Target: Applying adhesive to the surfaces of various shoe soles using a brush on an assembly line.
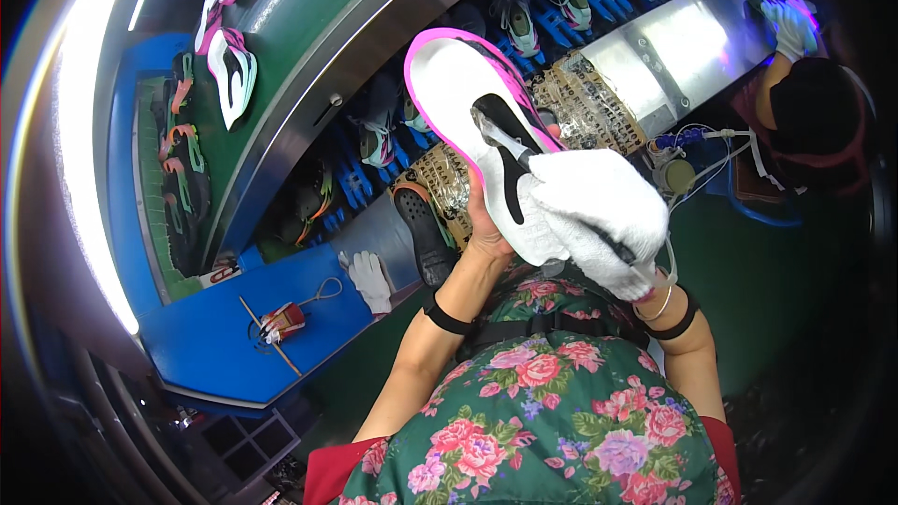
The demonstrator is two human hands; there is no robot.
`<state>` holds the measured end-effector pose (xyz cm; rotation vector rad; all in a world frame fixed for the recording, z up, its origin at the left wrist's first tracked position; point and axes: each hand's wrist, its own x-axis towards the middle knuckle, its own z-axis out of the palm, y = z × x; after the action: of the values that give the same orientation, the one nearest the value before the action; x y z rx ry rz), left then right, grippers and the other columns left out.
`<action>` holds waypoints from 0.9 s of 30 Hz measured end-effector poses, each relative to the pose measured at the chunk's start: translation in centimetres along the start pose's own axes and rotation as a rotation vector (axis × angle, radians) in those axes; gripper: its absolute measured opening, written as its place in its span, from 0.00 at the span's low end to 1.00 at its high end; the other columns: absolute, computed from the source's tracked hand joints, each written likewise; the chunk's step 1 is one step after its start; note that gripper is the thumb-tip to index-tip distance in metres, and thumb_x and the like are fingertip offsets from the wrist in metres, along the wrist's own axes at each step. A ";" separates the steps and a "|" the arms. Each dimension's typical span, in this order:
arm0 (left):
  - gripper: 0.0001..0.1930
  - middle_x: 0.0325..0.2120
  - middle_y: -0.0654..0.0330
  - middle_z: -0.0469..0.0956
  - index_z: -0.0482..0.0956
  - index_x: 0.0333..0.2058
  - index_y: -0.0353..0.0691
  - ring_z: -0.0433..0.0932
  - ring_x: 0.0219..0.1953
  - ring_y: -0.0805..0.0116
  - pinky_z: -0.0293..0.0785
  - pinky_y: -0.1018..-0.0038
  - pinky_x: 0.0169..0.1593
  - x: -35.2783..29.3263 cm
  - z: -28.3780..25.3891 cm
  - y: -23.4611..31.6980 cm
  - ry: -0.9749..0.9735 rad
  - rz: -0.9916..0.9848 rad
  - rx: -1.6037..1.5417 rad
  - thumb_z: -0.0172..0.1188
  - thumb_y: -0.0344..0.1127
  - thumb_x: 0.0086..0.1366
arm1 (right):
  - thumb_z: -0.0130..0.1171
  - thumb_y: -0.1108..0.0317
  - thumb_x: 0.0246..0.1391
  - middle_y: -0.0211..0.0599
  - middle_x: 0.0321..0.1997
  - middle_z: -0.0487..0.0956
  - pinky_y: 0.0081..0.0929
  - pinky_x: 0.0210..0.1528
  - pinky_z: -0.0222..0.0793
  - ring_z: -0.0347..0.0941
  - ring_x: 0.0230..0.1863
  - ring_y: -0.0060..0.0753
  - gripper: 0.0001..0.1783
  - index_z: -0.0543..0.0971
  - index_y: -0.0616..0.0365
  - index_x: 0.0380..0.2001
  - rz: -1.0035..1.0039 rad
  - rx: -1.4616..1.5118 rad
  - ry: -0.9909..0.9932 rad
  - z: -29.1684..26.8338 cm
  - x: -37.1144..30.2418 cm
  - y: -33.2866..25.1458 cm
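A white shoe sole (454,84) with a bright pink rim and black inlaid patches is held up in front of me, its underside toward me. My left hand (488,224), bare, grips it from below and behind, with fingertips showing at its right edge. My right hand (594,210), in a white knitted glove, is closed around a slim brush (505,138). The brush's pale tip lies against the black patch in the middle of the sole. Its dark handle shows partly below the glove, near a thin white tube (671,262).
A dark clog-like sole (426,234) lies beside the taped cardboard (585,103) on the bench. On the blue table (327,337) are a white glove (369,281) and a red container (282,323). Shoes hang on a green belt (290,37). A co-worker's gloved hand (790,26) works at upper right.
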<state>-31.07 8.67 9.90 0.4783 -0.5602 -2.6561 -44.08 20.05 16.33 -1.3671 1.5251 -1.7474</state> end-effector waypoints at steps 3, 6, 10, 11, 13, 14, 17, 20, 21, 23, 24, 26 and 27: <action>0.53 0.71 0.52 0.59 0.50 0.74 0.49 0.66 0.67 0.39 0.64 0.40 0.69 0.4 -0.3 -0.1 0.034 0.021 0.008 0.56 0.75 0.61 | 0.68 0.74 0.53 0.44 0.52 0.85 0.40 0.59 0.74 0.82 0.51 0.45 0.18 0.85 0.58 0.49 -0.086 -0.185 -0.060 1.3 -0.7 0.1; 0.51 0.72 0.56 0.58 0.49 0.74 0.51 0.66 0.65 0.30 0.65 0.34 0.66 0.8 -0.7 -0.6 -0.267 0.023 -0.217 0.54 0.74 0.62 | 0.70 0.74 0.51 0.40 0.51 0.85 0.38 0.57 0.76 0.83 0.51 0.39 0.18 0.85 0.58 0.47 -0.217 -0.107 -0.042 1.0 0.0 -0.1; 0.50 0.71 0.58 0.59 0.49 0.74 0.51 0.63 0.66 0.25 0.66 0.30 0.64 0.9 0.4 0.6 -0.020 0.106 -0.064 0.52 0.74 0.64 | 0.70 0.76 0.48 0.39 0.48 0.86 0.38 0.54 0.77 0.83 0.49 0.40 0.19 0.86 0.56 0.46 -0.070 -0.057 0.034 0.6 -0.2 0.9; 0.50 0.71 0.57 0.60 0.49 0.74 0.50 0.63 0.66 0.25 0.66 0.29 0.63 0.9 0.0 0.7 -0.061 0.074 -0.118 0.52 0.75 0.63 | 0.70 0.76 0.48 0.40 0.45 0.87 0.38 0.54 0.76 0.84 0.47 0.41 0.16 0.87 0.56 0.42 -0.115 -0.146 -0.009 0.6 -0.2 0.4; 0.51 0.69 0.57 0.62 0.50 0.73 0.48 0.65 0.65 0.26 0.69 0.30 0.62 1.2 -0.1 0.5 -0.097 0.010 -0.267 0.53 0.74 0.63 | 0.70 0.77 0.47 0.40 0.42 0.87 0.35 0.50 0.77 0.84 0.44 0.41 0.13 0.88 0.54 0.39 -0.189 -0.276 -0.004 2.2 -0.5 0.0; 0.51 0.69 0.57 0.62 0.50 0.73 0.48 0.65 0.65 0.26 0.69 0.30 0.62 1.3 -0.1 0.5 -0.098 0.011 -0.266 0.53 0.74 0.63 | 0.71 0.78 0.46 0.39 0.42 0.87 0.33 0.46 0.78 0.84 0.43 0.39 0.13 0.88 0.54 0.38 -0.239 -0.285 0.018 2.0 -0.2 -0.4; 0.51 0.67 0.55 0.65 0.54 0.72 0.47 0.66 0.65 0.30 0.69 0.29 0.61 1.4 0.1 1.0 -0.165 0.104 -0.216 0.56 0.74 0.61 | 0.71 0.79 0.46 0.42 0.42 0.87 0.34 0.46 0.79 0.84 0.43 0.42 0.14 0.87 0.55 0.38 -0.132 -0.055 -0.010 1.0 0.2 -0.2; 0.51 0.67 0.55 0.64 0.54 0.72 0.47 0.66 0.65 0.30 0.69 0.29 0.61 1.4 0.6 1.2 -0.077 0.105 -0.260 0.58 0.74 0.60 | 0.70 0.79 0.47 0.44 0.41 0.87 0.35 0.46 0.79 0.84 0.42 0.45 0.13 0.87 0.56 0.38 -0.081 -0.032 0.050 0.6 0.1 0.1; 0.52 0.66 0.46 0.65 0.54 0.72 0.49 0.66 0.65 0.30 0.68 0.30 0.61 1.7 0.5 1.2 -0.147 0.083 -0.348 0.59 0.74 0.59 | 0.71 0.79 0.46 0.44 0.41 0.87 0.36 0.46 0.79 0.84 0.42 0.45 0.13 0.87 0.56 0.38 -0.159 -0.138 -0.009 0.5 -0.1 0.0; 0.53 0.65 0.41 0.66 0.54 0.72 0.50 0.68 0.63 0.30 0.69 0.31 0.61 1.9 0.1 1.4 -0.199 0.014 -0.342 0.60 0.75 0.58 | 0.72 0.78 0.45 0.42 0.41 0.87 0.35 0.45 0.79 0.84 0.43 0.44 0.14 0.87 0.55 0.38 -0.263 -0.267 -0.047 1.4 -0.9 -0.1; 0.54 0.64 0.36 0.67 0.54 0.72 0.50 0.70 0.62 0.30 0.71 0.32 0.60 1.8 0.2 1.4 -0.248 -0.052 -0.336 0.60 0.76 0.56 | 0.72 0.78 0.45 0.42 0.41 0.87 0.35 0.45 0.79 0.84 0.43 0.44 0.14 0.87 0.55 0.38 -0.260 -0.264 -0.049 1.3 -0.8 -0.1; 0.56 0.60 0.29 0.69 0.55 0.72 0.53 0.75 0.57 0.29 0.72 0.35 0.59 1.7 0.7 1.0 -0.196 0.038 -0.433 0.61 0.79 0.53 | 0.74 0.77 0.45 0.40 0.40 0.87 0.34 0.45 0.80 0.84 0.42 0.42 0.15 0.87 0.51 0.38 -0.222 -0.081 -0.086 1.0 -0.4 -0.3; 0.56 0.60 0.30 0.69 0.55 0.72 0.54 0.76 0.55 0.28 0.74 0.36 0.58 1.8 0.6 1.1 -0.192 0.050 -0.379 0.60 0.80 0.52 | 0.74 0.77 0.45 0.40 0.40 0.87 0.35 0.45 0.80 0.84 0.41 0.43 0.13 0.87 0.51 0.36 -0.149 -0.076 -0.057 1.0 -0.8 -0.1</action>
<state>-32.59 7.15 10.40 0.0977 -0.1085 -2.6870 -42.87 20.30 16.03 -1.5916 1.5072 -1.7364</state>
